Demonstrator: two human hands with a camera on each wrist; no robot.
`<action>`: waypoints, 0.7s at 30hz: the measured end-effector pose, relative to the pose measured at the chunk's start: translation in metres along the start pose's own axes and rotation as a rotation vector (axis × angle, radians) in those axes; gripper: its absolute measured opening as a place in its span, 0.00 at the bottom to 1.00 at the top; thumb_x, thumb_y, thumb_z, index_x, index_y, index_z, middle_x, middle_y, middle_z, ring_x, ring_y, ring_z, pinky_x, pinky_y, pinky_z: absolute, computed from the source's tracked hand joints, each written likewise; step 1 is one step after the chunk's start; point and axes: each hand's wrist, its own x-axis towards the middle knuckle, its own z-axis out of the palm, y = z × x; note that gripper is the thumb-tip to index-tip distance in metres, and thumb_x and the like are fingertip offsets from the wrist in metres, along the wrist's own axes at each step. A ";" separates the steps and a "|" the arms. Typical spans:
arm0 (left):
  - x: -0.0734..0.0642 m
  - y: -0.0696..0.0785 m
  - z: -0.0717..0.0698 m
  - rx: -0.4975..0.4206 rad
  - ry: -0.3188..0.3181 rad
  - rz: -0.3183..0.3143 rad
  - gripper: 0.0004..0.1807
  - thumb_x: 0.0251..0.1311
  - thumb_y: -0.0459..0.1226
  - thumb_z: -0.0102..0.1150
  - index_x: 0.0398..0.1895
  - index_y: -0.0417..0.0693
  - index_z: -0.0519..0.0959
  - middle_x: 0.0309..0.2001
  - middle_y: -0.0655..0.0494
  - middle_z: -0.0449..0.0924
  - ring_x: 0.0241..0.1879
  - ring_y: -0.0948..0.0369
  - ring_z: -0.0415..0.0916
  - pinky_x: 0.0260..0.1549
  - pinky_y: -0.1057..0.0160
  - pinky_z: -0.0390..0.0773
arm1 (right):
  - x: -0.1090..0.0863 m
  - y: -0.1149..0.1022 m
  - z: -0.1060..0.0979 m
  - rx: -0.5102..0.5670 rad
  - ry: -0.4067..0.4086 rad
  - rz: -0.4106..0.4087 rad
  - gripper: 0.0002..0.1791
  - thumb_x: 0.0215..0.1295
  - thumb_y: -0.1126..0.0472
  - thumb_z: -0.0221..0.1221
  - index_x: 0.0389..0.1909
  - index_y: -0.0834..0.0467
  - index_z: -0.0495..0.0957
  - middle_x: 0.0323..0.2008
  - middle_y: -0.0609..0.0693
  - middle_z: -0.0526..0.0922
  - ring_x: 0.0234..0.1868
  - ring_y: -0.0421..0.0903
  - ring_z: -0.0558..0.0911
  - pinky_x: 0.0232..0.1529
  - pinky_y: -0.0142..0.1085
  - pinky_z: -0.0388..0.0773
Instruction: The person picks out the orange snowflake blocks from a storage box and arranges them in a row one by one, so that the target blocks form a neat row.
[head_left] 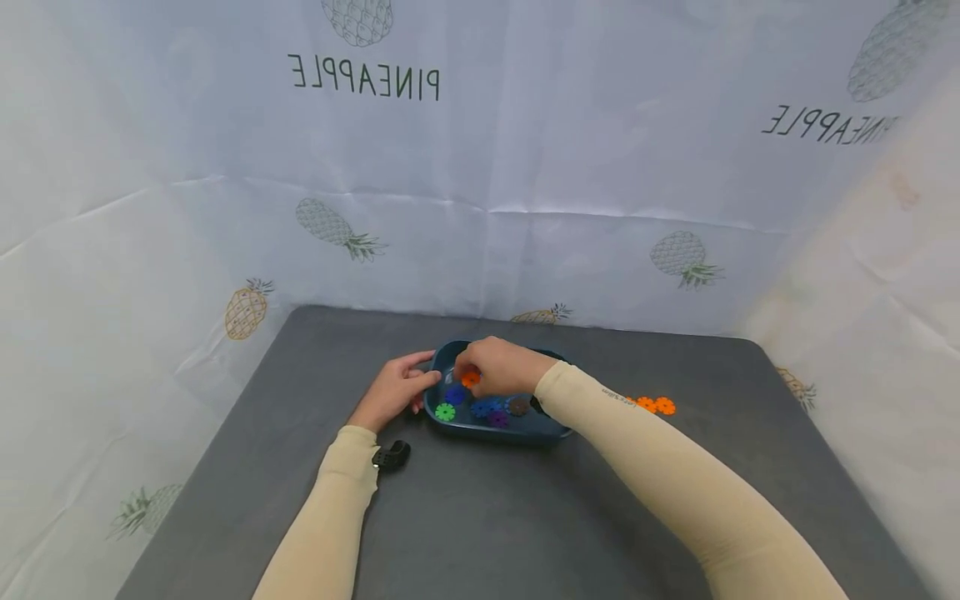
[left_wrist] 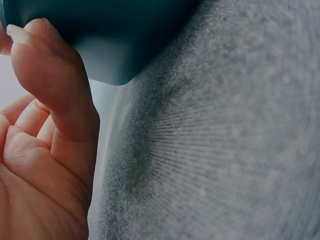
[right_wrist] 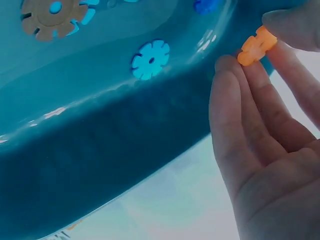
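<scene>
A dark teal tray (head_left: pixel 480 430) lies on the table with several notched plastic discs in it. Between thumb and fingers, my right hand (head_left: pixel 498 365) pinches an orange notched disc (right_wrist: pixel 256 47) over the tray's left part. Below and beside that hand are a green disc (head_left: pixel 445 412), a blue disc (head_left: pixel 454 394), a purple disc (head_left: pixel 498 419) and a brown disc (head_left: pixel 517 406). At the tray's left end, my left hand (head_left: pixel 393 390) touches the rim with relaxed fingers. Its thumb (left_wrist: pixel 55 75) lies against the tray's outside in the left wrist view.
Several orange discs (head_left: pixel 665 406) lie on the grey table (head_left: pixel 480 517) right of the tray, partly hidden behind the right sleeve (head_left: pixel 645 450). A pineapple-print cloth (head_left: pixel 480 150) hangs behind the table and along its sides.
</scene>
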 end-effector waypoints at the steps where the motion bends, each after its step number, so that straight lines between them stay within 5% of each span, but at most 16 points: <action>1: 0.000 0.000 0.000 0.002 0.000 -0.001 0.35 0.74 0.45 0.66 0.80 0.45 0.71 0.21 0.58 0.80 0.22 0.57 0.76 0.25 0.60 0.83 | -0.002 0.002 0.000 0.014 0.007 0.005 0.20 0.73 0.63 0.67 0.64 0.58 0.85 0.57 0.51 0.87 0.55 0.47 0.84 0.61 0.43 0.85; 12: 0.001 -0.004 0.002 0.019 0.020 -0.009 0.35 0.74 0.46 0.67 0.80 0.46 0.72 0.24 0.55 0.82 0.23 0.57 0.76 0.26 0.60 0.83 | -0.037 0.019 -0.008 0.202 0.183 0.032 0.18 0.73 0.62 0.66 0.61 0.54 0.86 0.56 0.47 0.85 0.50 0.43 0.84 0.58 0.38 0.85; 21: -0.001 -0.003 0.001 0.027 0.020 -0.004 0.37 0.74 0.47 0.67 0.81 0.46 0.70 0.28 0.51 0.85 0.24 0.57 0.77 0.27 0.59 0.83 | -0.089 0.052 0.010 0.440 0.417 0.088 0.18 0.74 0.61 0.66 0.61 0.47 0.86 0.55 0.45 0.84 0.49 0.45 0.82 0.55 0.42 0.85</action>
